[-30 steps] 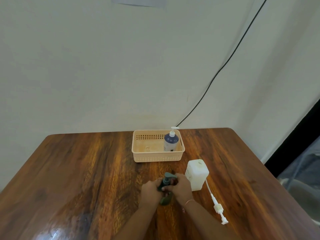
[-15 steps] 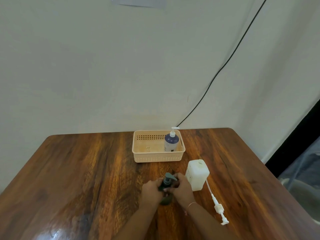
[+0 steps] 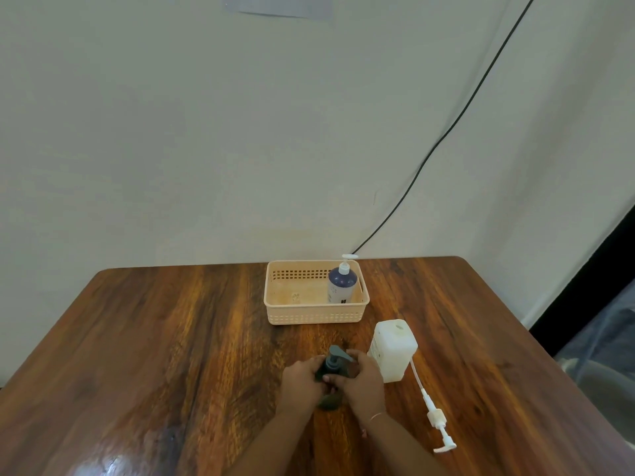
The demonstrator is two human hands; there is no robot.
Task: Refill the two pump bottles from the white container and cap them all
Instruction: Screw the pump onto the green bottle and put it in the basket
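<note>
One bottle, the blue one [image 3: 340, 286], stands capped in the basket [image 3: 309, 318], seemingly finished. Left grip [image 3: 298, 380] and right grip [image 3: 365, 382] both curl round the green bottle [image 3: 330, 402] between them on the table [image 3: 171, 338], probably screwing its pump down. The white container [image 3: 395, 353], just right, gapes open; its pump [image 3: 435, 416] lies beside.

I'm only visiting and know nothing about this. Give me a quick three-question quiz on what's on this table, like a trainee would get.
1. True or false: the blue bottle stands inside the basket.
2. The loose white pump lies: A) in the basket, B) on the table beside the white container, C) on the floor.
3. What do the left hand and right hand hold together?
Key: 1 true; 2 B; 3 the green bottle.
</note>
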